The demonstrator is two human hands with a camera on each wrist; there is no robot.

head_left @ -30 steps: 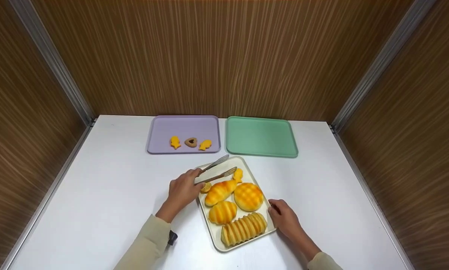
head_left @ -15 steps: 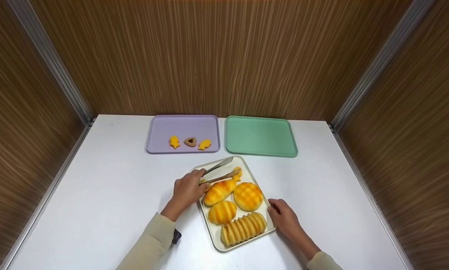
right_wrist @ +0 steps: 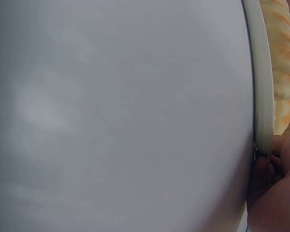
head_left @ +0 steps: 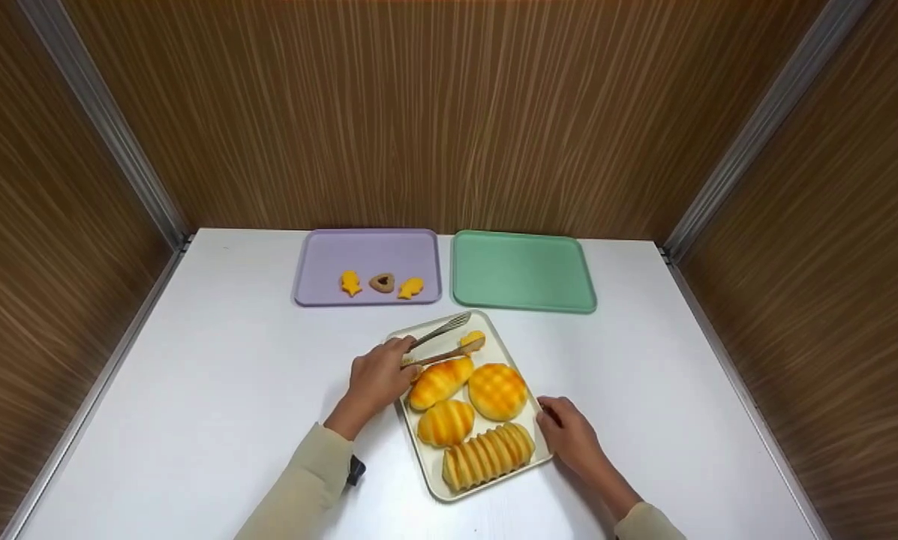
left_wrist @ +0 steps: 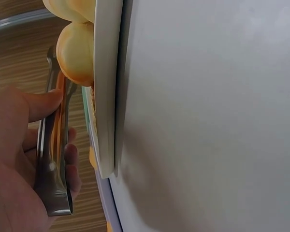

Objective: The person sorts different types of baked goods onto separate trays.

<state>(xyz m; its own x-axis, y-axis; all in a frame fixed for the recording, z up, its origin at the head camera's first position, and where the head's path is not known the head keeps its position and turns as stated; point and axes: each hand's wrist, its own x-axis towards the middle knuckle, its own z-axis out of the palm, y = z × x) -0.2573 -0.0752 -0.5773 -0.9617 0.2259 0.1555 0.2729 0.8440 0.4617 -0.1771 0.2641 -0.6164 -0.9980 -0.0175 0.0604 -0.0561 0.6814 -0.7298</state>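
Note:
My left hand (head_left: 377, 379) holds metal tongs (left_wrist: 54, 191), thumb on one side and fingers on the other. The tongs' arms stand apart over the far end of a cream tray (head_left: 497, 352); the lower tip overlaps a yellow fish-shaped cookie (head_left: 473, 338). My right hand (head_left: 572, 435) grips the tray's right rim near its front corner. On the tray lie a croissant (head_left: 441, 382), a round crosshatched bun (head_left: 497, 391), a smaller striped roll (head_left: 446, 424) and a long ridged loaf (head_left: 488, 456). The left fingers mostly hide a small round cookie.
Behind the cream tray lies a purple tray (head_left: 366, 251) with two yellow fish cookies (head_left: 350, 283) and a brown heart-shaped cookie (head_left: 382, 283). A green tray (head_left: 522, 270) is to its right. Wood-grain panels (head_left: 449, 112) enclose the white table (head_left: 216, 375) at the back and sides.
My left hand has moved a little right with the tongs, bringing the lower tip from beside the fish cookie to over it. The right hand and the cream tray stay put.

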